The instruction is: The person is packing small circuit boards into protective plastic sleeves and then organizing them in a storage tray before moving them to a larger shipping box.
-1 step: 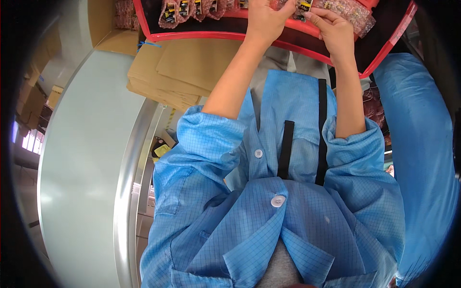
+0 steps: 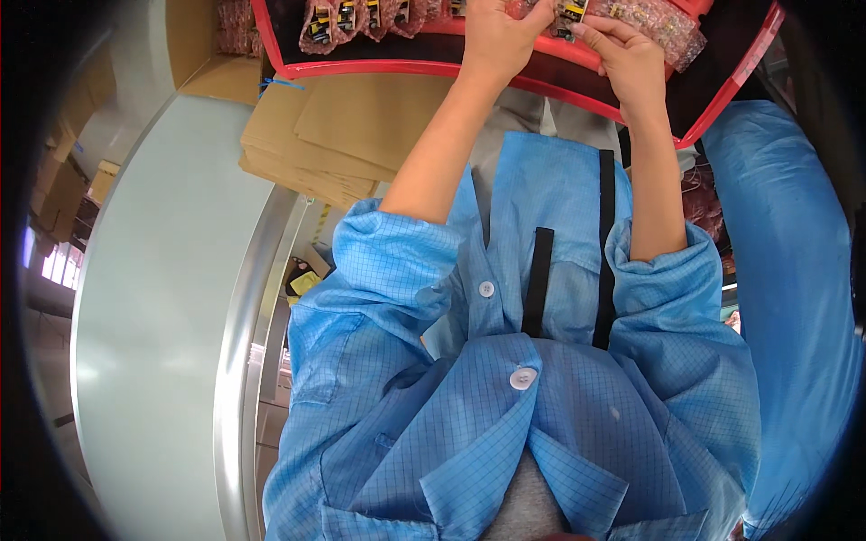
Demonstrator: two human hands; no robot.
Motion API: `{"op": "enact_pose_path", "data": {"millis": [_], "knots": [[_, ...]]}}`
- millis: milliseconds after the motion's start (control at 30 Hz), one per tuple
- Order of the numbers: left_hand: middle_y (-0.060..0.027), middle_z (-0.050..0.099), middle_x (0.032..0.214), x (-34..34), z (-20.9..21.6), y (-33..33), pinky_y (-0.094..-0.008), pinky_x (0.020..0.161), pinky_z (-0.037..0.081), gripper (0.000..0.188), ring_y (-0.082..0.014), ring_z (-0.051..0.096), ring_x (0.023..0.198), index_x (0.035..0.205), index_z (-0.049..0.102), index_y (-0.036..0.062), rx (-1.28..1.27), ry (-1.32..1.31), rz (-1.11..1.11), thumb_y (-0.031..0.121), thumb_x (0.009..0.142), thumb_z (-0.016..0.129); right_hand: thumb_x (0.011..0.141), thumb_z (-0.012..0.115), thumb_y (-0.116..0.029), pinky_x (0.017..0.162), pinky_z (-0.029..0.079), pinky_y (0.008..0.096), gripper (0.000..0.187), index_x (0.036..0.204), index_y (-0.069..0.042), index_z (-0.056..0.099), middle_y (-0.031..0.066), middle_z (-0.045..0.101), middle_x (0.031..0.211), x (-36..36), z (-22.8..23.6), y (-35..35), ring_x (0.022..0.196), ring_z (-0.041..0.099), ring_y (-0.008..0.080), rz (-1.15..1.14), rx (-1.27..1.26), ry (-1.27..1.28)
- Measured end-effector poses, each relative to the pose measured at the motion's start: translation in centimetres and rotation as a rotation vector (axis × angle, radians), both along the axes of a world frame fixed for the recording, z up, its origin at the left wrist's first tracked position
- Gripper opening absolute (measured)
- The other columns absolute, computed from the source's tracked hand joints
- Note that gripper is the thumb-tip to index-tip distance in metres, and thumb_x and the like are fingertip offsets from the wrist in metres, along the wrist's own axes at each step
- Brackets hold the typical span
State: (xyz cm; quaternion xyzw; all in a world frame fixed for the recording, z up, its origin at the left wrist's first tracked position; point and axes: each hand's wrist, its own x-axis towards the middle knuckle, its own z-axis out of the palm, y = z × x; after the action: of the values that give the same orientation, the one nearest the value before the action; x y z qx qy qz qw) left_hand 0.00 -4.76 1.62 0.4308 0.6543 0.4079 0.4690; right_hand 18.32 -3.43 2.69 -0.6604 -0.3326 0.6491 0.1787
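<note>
At the top edge, both hands meet over a red-rimmed tray. Between them is a small circuit board with yellow and black parts, partly covered by the fingers. My right hand pinches its near right corner between thumb and fingers. My left hand has its thumb against the board's left side; its other fingers run out of the picture. Bubble-wrap pouches with similar boards inside lie in a row to the left. More bubble wrap lies just beyond my right hand.
Flattened cardboard lies below the tray's left part. An open carton with pink bubble wrap stands at the upper left. A pale grey worktop with a metal edge runs down the left. A blue-clothed shape fills the right side.
</note>
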Motion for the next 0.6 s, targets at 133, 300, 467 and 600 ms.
{"op": "enact_pose_path", "data": {"millis": [133, 300, 467, 600], "knots": [[-0.0187, 0.052, 0.136, 0.9, 0.8, 0.2, -0.0413, 0.108, 0.042, 0.013, -0.0319, 0.053, 0.128, 0.098, 0.073, 0.0075, 0.147, 0.346, -0.148, 0.009, 0.086, 0.077, 0.092, 0.078, -0.015, 0.056, 0.043, 0.0184, 0.025, 0.112, 0.001, 0.076, 0.0002, 0.075, 0.090, 0.0, -0.9, -0.5, 0.061, 0.050, 0.0020, -0.232, -0.062, 0.021], [-0.0203, 0.048, 0.145, 0.8, 1.0, -1.0, -0.0420, 0.110, 0.041, 0.011, -0.0296, 0.050, 0.134, 0.097, 0.074, 0.0075, 0.139, 0.258, -0.045, 0.010, 0.087, 0.077, 0.092, 0.079, -0.016, 0.055, 0.044, 0.0186, 0.025, 0.112, -0.002, 0.076, -0.0001, 0.076, 0.093, -0.9, -1.5, -1.4, 0.063, 0.054, 0.0017, -0.298, -0.053, 0.125], [-0.0216, 0.044, 0.151, -1.2, 1.0, -1.1, -0.0422, 0.113, 0.038, 0.010, -0.0292, 0.047, 0.141, 0.097, 0.074, 0.0082, -0.193, -0.107, -0.091, 0.011, 0.087, 0.077, 0.095, 0.076, -0.017, 0.056, 0.046, 0.0189, 0.025, 0.114, -0.001, 0.075, 0.0002, 0.076, 0.096, -2.6, -1.3, -2.0, 0.070, 0.061, 0.0036, -0.154, -0.095, -0.013], [-0.0227, 0.043, 0.153, 0.0, 1.7, -0.7, -0.0426, 0.116, 0.035, 0.006, -0.0318, 0.045, 0.142, 0.095, 0.074, 0.0082, -0.154, -0.020, -0.058, 0.011, 0.089, 0.076, 0.096, 0.073, -0.015, 0.057, 0.047, 0.0193, 0.024, 0.115, 0.000, 0.073, 0.0012, 0.075, 0.097, -2.6, -1.8, -1.8, 0.071, 0.062, 0.0044, -0.278, -0.086, 0.051]]}}
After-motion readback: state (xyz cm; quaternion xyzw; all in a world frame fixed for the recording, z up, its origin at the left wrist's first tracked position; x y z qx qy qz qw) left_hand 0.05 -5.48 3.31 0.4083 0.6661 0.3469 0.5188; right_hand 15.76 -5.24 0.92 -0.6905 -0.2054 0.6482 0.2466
